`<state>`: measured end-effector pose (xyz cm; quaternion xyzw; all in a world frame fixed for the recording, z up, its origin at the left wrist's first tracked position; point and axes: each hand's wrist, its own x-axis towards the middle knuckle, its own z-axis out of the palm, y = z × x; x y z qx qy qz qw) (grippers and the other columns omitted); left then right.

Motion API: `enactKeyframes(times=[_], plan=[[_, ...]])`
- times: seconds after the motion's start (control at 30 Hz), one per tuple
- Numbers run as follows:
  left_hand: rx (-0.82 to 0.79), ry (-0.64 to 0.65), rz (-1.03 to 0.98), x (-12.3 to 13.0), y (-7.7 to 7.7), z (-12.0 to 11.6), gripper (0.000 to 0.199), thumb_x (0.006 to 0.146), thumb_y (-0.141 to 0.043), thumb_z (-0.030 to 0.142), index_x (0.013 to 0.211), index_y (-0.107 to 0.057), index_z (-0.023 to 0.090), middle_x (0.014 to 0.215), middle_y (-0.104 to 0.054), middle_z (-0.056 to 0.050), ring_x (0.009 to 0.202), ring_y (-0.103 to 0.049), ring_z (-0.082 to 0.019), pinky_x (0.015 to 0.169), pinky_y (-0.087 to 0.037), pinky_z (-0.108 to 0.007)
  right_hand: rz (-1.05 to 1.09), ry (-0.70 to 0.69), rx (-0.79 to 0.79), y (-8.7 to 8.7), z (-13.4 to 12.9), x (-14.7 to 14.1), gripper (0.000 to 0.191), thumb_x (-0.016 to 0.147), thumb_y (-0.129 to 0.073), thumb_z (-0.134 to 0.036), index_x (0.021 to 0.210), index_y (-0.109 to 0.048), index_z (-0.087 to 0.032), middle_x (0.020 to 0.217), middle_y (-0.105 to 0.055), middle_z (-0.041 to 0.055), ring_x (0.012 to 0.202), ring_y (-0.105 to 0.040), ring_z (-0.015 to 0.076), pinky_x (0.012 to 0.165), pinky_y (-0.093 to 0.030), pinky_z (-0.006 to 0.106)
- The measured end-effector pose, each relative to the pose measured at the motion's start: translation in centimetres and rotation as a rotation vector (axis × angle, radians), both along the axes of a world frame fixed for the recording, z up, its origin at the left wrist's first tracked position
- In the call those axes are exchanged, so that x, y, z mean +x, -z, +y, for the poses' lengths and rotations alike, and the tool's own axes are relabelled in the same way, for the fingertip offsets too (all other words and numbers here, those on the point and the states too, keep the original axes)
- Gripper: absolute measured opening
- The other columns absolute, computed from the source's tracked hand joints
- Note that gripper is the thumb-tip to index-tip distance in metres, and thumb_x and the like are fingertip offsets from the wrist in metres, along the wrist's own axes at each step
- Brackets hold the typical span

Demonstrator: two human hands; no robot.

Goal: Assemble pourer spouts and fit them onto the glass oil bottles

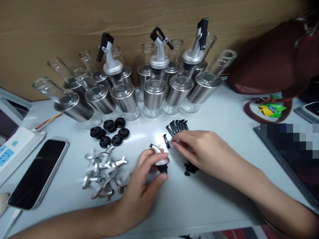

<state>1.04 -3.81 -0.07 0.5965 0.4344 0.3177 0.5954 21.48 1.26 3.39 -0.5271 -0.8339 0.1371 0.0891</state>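
Note:
My left hand (146, 181) holds a bottle pourer (161, 162) between thumb and fingers: a silver spout piece with a ribbed black stopper beneath it. My right hand (199, 147) has thumb and index fingertips drawn together beside a single black lever (166, 141); whether anything is pinched there is hidden. Just behind its fingers lies a row of several black levers (177, 126). Small black caps (190, 167) lie partly under the right hand. Left of my left hand is a pile of silver spout pieces (106, 172), with black rubber stoppers (109, 131) behind it.
Several glass and steel bottles (154, 96) stand across the back, three topped with pourers. A phone (38, 174) and a white power strip (12, 152) lie at left. At right are a brown bag (269, 59), a yellow-green wrapper (271, 109) and a dark-edged device (281, 159).

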Motion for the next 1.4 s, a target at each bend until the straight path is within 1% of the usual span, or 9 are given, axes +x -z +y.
enactKeyframes(times=[0.1, 0.27, 0.43, 0.53, 0.63, 0.77, 0.93, 1.17, 1.4], plan=[[0.009, 0.000, -0.072, 0.1, 0.2, -0.2, 0.032, 0.095, -0.050, 0.022, 0.123, -0.049, 0.038, 0.123, -0.052, -0.001, 0.118, -0.046, -0.016, 0.103, -0.035, -0.030, -0.082, 0.154, 0.013, 0.4, -0.3, -0.8, 0.016, 0.088, -0.057, -0.027, 0.077, -0.066, -0.017, 0.068, -0.071, 0.0039, 0.053, -0.063, 0.0186, 0.051, -0.034, 0.027], [-0.002, -0.017, -0.102, 0.0, 0.3, -0.4, 0.032, 0.093, -0.054, 0.021, 0.121, -0.048, 0.035, 0.118, -0.055, -0.002, 0.112, -0.050, -0.016, 0.098, -0.039, -0.030, -0.160, 0.212, -0.052, 0.8, -0.8, -1.9, 0.011, 0.085, -0.058, -0.020, 0.078, -0.066, -0.017, 0.070, -0.073, 0.0042, 0.055, -0.065, 0.0204, 0.049, -0.029, 0.027], [0.076, 0.018, 0.007, 0.0, 0.1, 0.0, 0.027, 0.092, -0.056, 0.025, 0.115, -0.058, 0.039, 0.121, -0.042, -0.002, 0.117, -0.043, -0.019, 0.104, -0.037, -0.033, -0.151, 0.252, -0.126, 0.8, -0.8, -1.9, 0.009, 0.084, -0.056, -0.016, 0.081, -0.065, -0.017, 0.074, -0.073, 0.0050, 0.056, -0.064, 0.0205, 0.050, -0.031, 0.027], [0.084, 0.024, 0.058, -0.1, -0.2, 0.1, 0.030, 0.091, -0.057, 0.026, 0.114, -0.058, 0.046, 0.129, -0.031, 0.001, 0.125, -0.038, -0.019, 0.106, -0.037, -0.032, -0.020, 0.257, -0.140, 0.7, -0.8, -1.7, 0.007, 0.081, -0.057, -0.013, 0.078, -0.062, -0.017, 0.073, -0.071, 0.0041, 0.055, -0.062, 0.0171, 0.051, -0.036, 0.026], [0.093, 0.030, 0.082, 0.0, -0.3, 0.1, 0.033, 0.091, -0.058, 0.027, 0.114, -0.056, 0.050, 0.135, -0.024, 0.003, 0.133, -0.031, -0.020, 0.107, -0.037, -0.032, 0.275, 0.247, -0.124, 0.4, -0.9, -1.6, 0.009, 0.081, -0.055, -0.010, 0.077, -0.058, -0.018, 0.063, -0.065, -0.0011, 0.051, -0.058, 0.0118, 0.051, -0.041, 0.022], [0.150, 0.028, 0.071, 0.0, 0.0, 0.0, 0.034, 0.091, -0.059, 0.028, 0.116, -0.054, 0.051, 0.143, -0.019, 0.006, 0.140, -0.023, -0.021, 0.114, -0.029, -0.037, 0.547, 0.182, -0.049, -0.2, -1.3, -1.7, 0.012, 0.085, -0.052, -0.013, 0.090, -0.061, -0.018, 0.069, -0.067, -0.0008, 0.057, -0.060, 0.0105, 0.050, -0.044, 0.019], [0.178, 0.008, 0.059, -0.1, 0.3, -0.1, 0.034, 0.091, -0.058, 0.028, 0.117, -0.054, 0.050, 0.144, -0.018, 0.007, 0.143, -0.017, -0.020, 0.115, -0.028, -0.035, 0.610, 0.081, -0.001, -0.3, -1.4, -1.7, 0.014, 0.085, -0.056, -0.010, 0.086, -0.068, -0.016, 0.076, -0.070, 0.0025, 0.061, -0.061, 0.0103, 0.051, -0.046, 0.019], [0.170, 0.006, 0.028, -0.1, 0.4, -0.1, 0.034, 0.091, -0.058, 0.028, 0.117, -0.054, 0.050, 0.143, -0.019, 0.008, 0.141, -0.021, -0.018, 0.114, -0.028, -0.032, 0.668, 0.138, 0.106, -0.3, -1.6, -1.8, 0.013, 0.083, -0.060, -0.007, 0.081, -0.069, -0.016, 0.076, -0.073, 0.0030, 0.066, -0.067, 0.0131, 0.055, -0.051, 0.022], [0.186, -0.005, 0.024, -0.1, 0.5, -0.1, 0.036, 0.092, -0.057, 0.027, 0.119, -0.052, 0.050, 0.145, -0.020, 0.009, 0.141, -0.019, -0.017, 0.119, -0.018, -0.034, 0.746, 0.061, 0.101, -0.3, -1.7, -2.0, 0.014, 0.082, -0.062, -0.005, 0.083, -0.071, -0.015, 0.081, -0.075, 0.0035, 0.073, -0.070, 0.0119, 0.066, -0.056, 0.019]])
